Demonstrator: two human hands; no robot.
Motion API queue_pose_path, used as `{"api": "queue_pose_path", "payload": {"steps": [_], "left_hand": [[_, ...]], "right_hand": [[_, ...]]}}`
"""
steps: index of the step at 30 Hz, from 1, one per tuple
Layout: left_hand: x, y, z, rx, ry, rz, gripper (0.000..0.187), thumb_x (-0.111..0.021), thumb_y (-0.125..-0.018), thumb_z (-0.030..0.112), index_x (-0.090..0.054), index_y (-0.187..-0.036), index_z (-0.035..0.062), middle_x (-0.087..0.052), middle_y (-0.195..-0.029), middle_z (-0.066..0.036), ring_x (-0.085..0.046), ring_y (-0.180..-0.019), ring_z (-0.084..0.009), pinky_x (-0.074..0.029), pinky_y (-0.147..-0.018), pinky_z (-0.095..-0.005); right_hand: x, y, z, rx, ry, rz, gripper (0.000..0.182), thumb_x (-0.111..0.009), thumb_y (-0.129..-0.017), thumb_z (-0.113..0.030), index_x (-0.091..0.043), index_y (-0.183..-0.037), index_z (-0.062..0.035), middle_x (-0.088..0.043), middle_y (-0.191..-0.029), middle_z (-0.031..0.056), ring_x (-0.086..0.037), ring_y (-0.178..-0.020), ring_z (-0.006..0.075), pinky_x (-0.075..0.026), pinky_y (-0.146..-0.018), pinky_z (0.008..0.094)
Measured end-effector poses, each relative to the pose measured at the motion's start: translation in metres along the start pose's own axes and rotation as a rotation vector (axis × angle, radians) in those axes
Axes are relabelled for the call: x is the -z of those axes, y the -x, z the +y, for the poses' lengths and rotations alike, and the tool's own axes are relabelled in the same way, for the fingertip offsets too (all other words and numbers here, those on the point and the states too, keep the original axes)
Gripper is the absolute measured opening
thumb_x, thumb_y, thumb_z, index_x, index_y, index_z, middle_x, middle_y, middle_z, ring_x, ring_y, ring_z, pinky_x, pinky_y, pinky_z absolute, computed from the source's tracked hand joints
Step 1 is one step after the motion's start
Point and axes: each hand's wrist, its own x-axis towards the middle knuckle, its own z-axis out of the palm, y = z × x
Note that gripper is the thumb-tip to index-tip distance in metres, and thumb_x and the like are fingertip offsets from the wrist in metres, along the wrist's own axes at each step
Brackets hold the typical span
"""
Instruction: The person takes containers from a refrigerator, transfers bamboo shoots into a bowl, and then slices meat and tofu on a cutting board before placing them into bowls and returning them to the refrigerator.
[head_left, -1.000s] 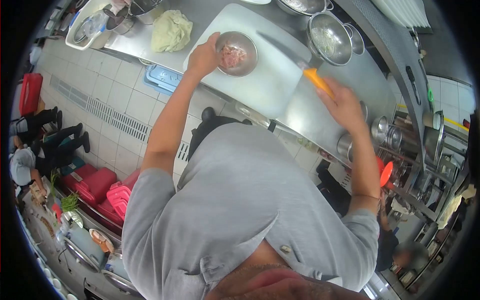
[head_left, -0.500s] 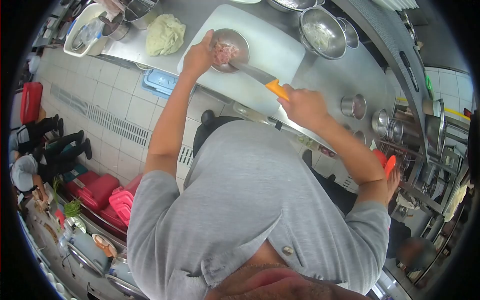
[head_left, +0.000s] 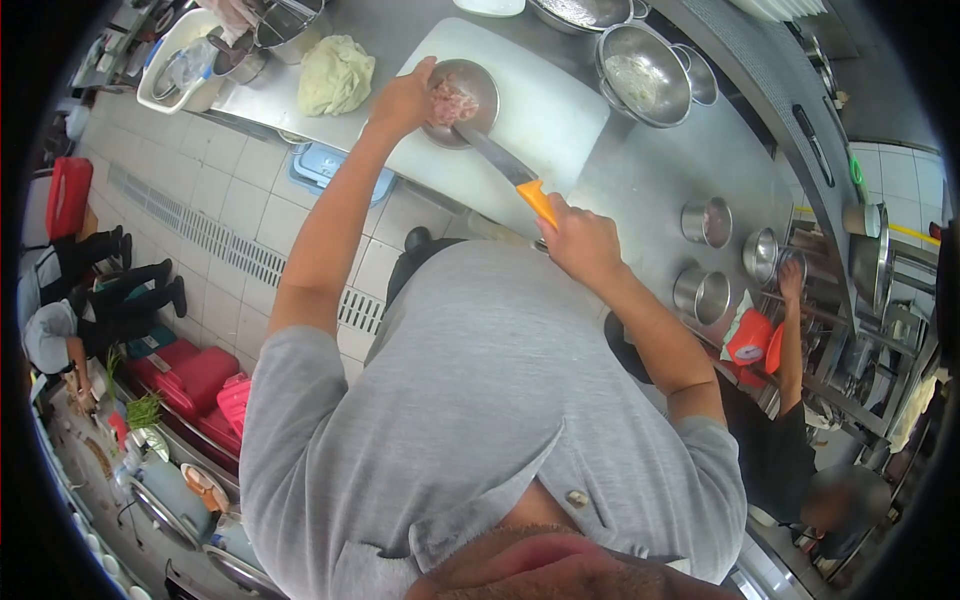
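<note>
A steel bowl (head_left: 482,90) with pieces of pink meat (head_left: 452,103) inside stands on a white cutting board (head_left: 550,95). My left hand (head_left: 403,98) grips the bowl's left rim, and the thumb side shows at the top. A knife with a yellow handle (head_left: 538,201) is held in my right hand (head_left: 582,240). Its blade (head_left: 490,152) reaches over the near rim, with the tip down in the bowl beside the meat.
A crumpled pale cloth (head_left: 335,76) lies left of the board. Colanders (head_left: 645,80) stand behind at right, steel pots (head_left: 702,294) nearer. A co-worker's arm (head_left: 791,340) reaches in at right beside a red scale (head_left: 749,342). A white tub (head_left: 180,70) is at far left.
My right hand and the knife handle have moved left and toward my body, so the blade is steeper. The co-worker at right has come further into view, an arm now stretched toward the pots.
</note>
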Motion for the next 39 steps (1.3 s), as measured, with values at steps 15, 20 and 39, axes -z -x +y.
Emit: {"api": "queue_pose_path", "payload": {"steps": [15,20,39], "left_hand": [[-0.03,-0.017,0.026,-0.37,-0.626,0.26,0.061,-0.052,-0.102,0.044,-0.042,-0.158,0.0233,-0.043,-0.16,0.0,-0.046,-0.136,-0.0293,-0.047,-0.095,-0.0564],[-0.034,-0.018,0.019,-0.372,-0.583,0.299,0.059,-0.049,-0.104,0.045,-0.041,-0.159,0.0251,-0.042,-0.16,0.002,-0.047,-0.133,-0.0276,-0.048,-0.093,-0.0567],[-0.03,-0.05,-0.001,-0.269,-0.368,0.147,0.042,-0.046,-0.107,0.044,-0.057,-0.139,0.0183,-0.054,-0.149,-0.011,-0.061,-0.122,-0.0349,-0.055,-0.091,-0.0504]], "right_hand": [[0.023,-0.023,-0.017,-0.01,0.068,-0.058,0.042,-0.061,-0.101,-0.034,-0.062,-0.121,0.0033,-0.073,-0.073,0.0133,-0.073,-0.064,0.0297,-0.056,-0.057,0.0432],[0.006,-0.017,-0.018,-0.009,0.071,0.004,0.043,-0.061,-0.101,-0.034,-0.061,-0.123,0.0034,-0.072,-0.071,0.0123,-0.071,-0.06,0.0285,-0.055,-0.054,0.0419],[0.078,-0.016,-0.037,-0.015,0.064,-0.091,0.033,-0.064,-0.097,-0.033,-0.069,-0.105,-0.0018,-0.073,-0.077,0.0133,-0.073,-0.074,0.0315,-0.057,-0.066,0.046]]}}
